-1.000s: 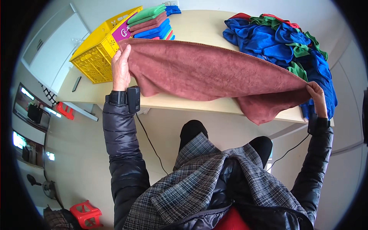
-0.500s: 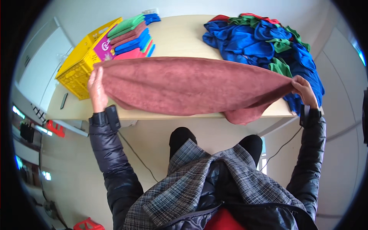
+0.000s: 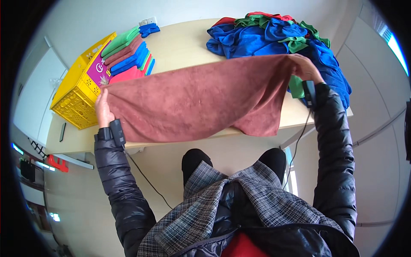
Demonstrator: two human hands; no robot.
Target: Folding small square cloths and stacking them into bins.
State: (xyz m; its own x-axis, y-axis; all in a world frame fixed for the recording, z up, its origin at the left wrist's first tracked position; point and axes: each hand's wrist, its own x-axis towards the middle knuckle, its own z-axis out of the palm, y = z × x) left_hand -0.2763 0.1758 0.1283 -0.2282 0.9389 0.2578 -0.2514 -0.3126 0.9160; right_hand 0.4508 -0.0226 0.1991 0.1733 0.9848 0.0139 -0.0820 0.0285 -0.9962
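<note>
A brownish-red towel [image 3: 192, 100] hangs stretched between my two hands, above the front part of the table. My left hand [image 3: 103, 110] is closed on its left end, beside the yellow crate. At the other end, my right hand [image 3: 305, 68] grips the upper corner, in front of the heap of loose cloths. The towel sags in the middle, and a loose flap hangs below its right part. Its lower edge reaches past the table's front edge.
Folded towels [image 3: 128, 55] in green, brown, blue and red are stacked beside a yellow plastic crate [image 3: 72, 100] at the left. A crumpled pile of blue, green and red cloths [image 3: 252, 40] lies at the back right of the pale table [image 3: 180, 40]. Cables [image 3: 147, 182] hang from both wrists.
My right hand has moved left and farther away, raising the towel's right end. My left hand sits slightly lower in view. The towel is less tautly stretched.
</note>
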